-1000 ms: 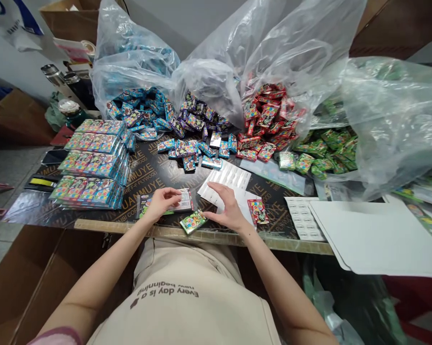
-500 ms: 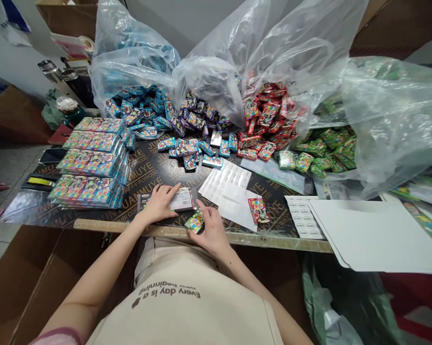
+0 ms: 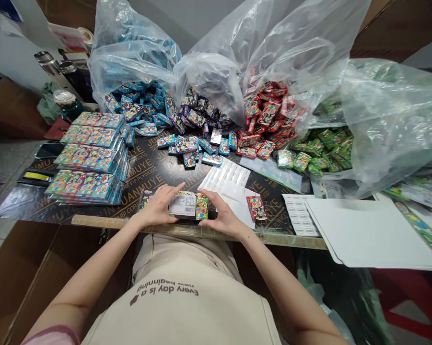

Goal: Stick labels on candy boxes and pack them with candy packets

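green printed card forms the small box [image 3: 202, 207], which lies near the front edge of the black plywood table [image 3: 149, 165]. the small box is positioned at the right end of the labelled pack [image 3: 183, 205] — a flat item with a white barcode area facing up. whether the two ends touch cannot be told.

right hand [image 3: 223, 213]: thumb and forefinger are set wide apart and hold the small box across its length, thumb at the near end, forefinger at the far end. left hand [image 3: 158, 206]: spread over the left part of the labelled pack, thumb along the near edge, fingers toward the far edge; whether it grips or only steadies the pack cannot be told.

adjacent items: a red box [image 3: 257, 207] lies to the right of the right hand, beside overlapping white sheets [image 3: 226, 179]. a tall stack of clear-wrapped sets [image 3: 86, 155] stands at the left. behind the work area, a loose group of blue boxes [image 3: 212, 159] lies in front of the open plastic bags — blue, purple, red and green stock, from left to right. white boards [image 3: 374, 232] overhang the front edge at the right.
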### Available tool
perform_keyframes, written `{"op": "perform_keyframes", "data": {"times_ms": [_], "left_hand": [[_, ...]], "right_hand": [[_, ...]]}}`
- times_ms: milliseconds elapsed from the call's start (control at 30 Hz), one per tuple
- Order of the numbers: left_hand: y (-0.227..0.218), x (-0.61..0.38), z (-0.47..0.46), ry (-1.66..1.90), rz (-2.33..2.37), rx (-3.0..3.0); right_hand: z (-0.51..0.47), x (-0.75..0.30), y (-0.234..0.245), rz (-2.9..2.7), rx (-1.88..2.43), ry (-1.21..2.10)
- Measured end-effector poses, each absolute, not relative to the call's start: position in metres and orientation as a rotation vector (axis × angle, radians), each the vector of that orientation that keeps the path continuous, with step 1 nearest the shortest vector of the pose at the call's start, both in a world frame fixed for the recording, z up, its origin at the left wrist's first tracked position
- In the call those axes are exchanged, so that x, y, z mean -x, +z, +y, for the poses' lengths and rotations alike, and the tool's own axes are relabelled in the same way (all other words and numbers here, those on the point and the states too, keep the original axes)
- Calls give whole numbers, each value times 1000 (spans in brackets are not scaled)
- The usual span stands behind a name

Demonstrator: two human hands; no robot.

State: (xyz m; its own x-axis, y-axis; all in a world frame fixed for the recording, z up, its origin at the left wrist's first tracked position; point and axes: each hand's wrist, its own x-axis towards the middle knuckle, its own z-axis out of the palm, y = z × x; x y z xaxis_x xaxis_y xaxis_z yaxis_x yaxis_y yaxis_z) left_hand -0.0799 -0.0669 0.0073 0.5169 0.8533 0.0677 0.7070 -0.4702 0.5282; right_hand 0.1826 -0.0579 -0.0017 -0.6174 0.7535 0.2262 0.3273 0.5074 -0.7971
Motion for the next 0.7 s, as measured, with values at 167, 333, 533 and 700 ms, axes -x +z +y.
{"op": "perform_keyframes", "data": {"times_ms": [167,333,533,700], "left_hand": [[8,65,-67,638,1391,-2206],[13,37,-61,1108,1715,-1880],[4,8,-60,1426,1462,-1237],[8,-1,-62,1431,1287,-898]], "right_hand": [[-62,-171,-15,-1824,1001,1079],[-65,-130,-3,-1191,1193,1046],[-36,-105,29,-918,1120,1187],[-17,-114,43,-759,1149,1294]]}}
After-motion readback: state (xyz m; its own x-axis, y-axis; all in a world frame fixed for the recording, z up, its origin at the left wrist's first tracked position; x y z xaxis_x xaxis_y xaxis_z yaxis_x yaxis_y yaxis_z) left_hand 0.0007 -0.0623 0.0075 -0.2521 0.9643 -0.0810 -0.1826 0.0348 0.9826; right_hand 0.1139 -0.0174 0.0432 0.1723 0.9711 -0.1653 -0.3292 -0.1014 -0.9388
